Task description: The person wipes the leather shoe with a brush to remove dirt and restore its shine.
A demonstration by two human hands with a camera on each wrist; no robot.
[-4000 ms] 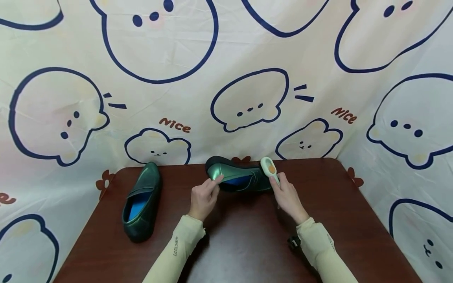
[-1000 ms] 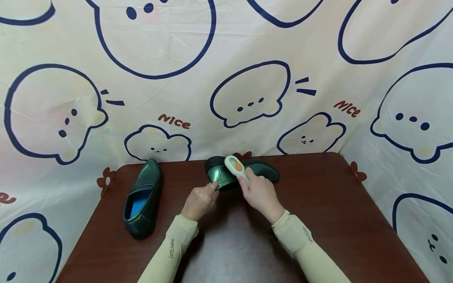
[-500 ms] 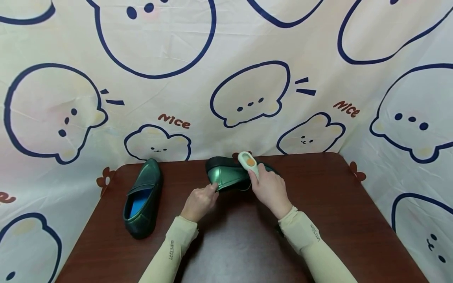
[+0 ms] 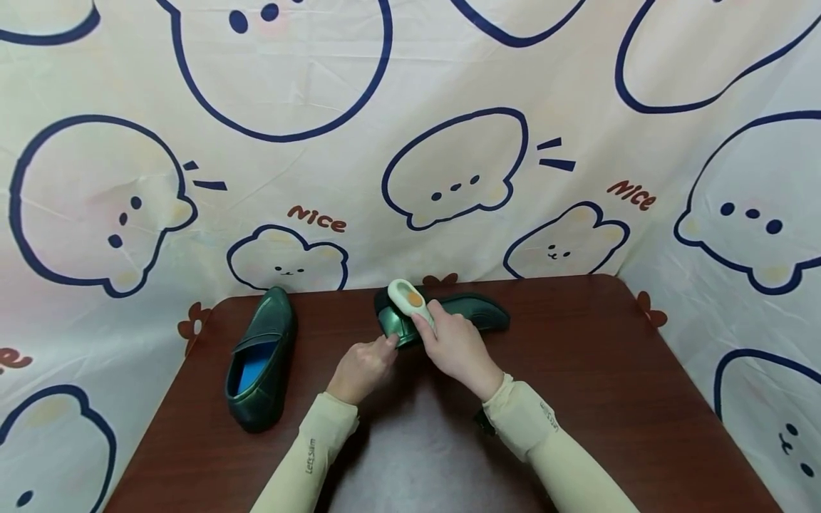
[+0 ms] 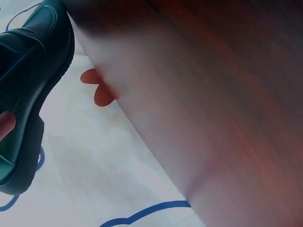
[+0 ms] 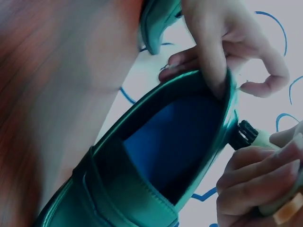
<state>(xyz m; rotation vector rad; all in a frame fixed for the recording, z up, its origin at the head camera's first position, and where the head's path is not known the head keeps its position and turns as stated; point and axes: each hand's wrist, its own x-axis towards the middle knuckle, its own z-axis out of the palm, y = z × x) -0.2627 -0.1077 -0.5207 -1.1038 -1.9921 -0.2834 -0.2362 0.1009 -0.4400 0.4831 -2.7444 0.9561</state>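
A green loafer (image 4: pixel 479 311) with a blue insole is tilted on its side near the table's far edge. My left hand (image 4: pixel 362 369) pinches it by the back rim, thumb inside the opening, as the right wrist view shows. My right hand (image 4: pixel 463 350) grips a pale green shoe brush (image 4: pixel 403 295) with an orange patch on its back. Dark bristles (image 6: pixel 246 132) meet the outside of the heel in the right wrist view. In the left wrist view the loafer's sole edge (image 5: pixel 40 113) and one fingertip (image 5: pixel 6 124) show at the left.
The other green loafer (image 4: pixel 259 360) stands upright on the left of the dark brown table (image 4: pixel 609 399), toe pointing away. A cartoon-printed cloth (image 4: pixel 359 185) hangs close behind the table and along its sides.
Four seconds ago the brush was at the toe end; it has since shifted left along the loafer. In the last half second it swung from mid-shoe to the heel. My left hand keeps its pinch.
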